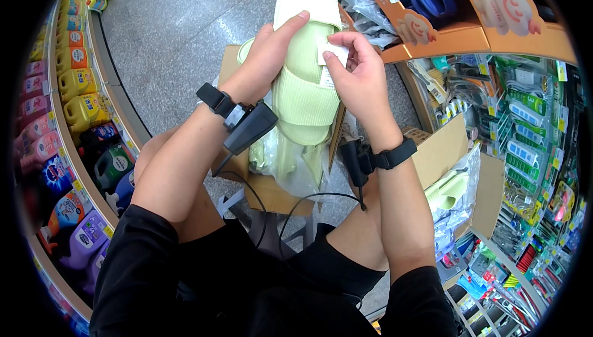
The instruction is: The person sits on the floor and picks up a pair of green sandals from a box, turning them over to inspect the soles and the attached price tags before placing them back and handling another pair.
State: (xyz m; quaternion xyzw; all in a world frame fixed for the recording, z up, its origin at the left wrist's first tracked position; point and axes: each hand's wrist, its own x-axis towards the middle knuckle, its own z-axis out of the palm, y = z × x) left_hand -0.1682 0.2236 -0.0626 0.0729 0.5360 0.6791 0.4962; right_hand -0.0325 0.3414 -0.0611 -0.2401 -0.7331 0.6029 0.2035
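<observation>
Two pale green ribbed slippers (308,98) lie together, pointing opposite ways, above an open cardboard box (278,193). My left hand (266,54) grips their left side, its thumb across the upper slipper near the strap. The fingers beneath are hidden. At the right edge my right hand (359,68) pinches a small white tag (334,54) between thumb and fingers. A second white label (327,78) bearing print shows just below it. Clear plastic wrapping (299,175) and more pale green slippers fill the box below. Another green slipper edge (244,51) shows behind my left wrist.
Shelves of detergent bottles (83,110) curve along the left. An orange display rack (440,40) with bagged footwear stands at the upper right, above hanging packaged goods (528,119). A second open carton (440,152) of wrapped slippers is by my right arm. Black cables (296,198) hang between my wrists.
</observation>
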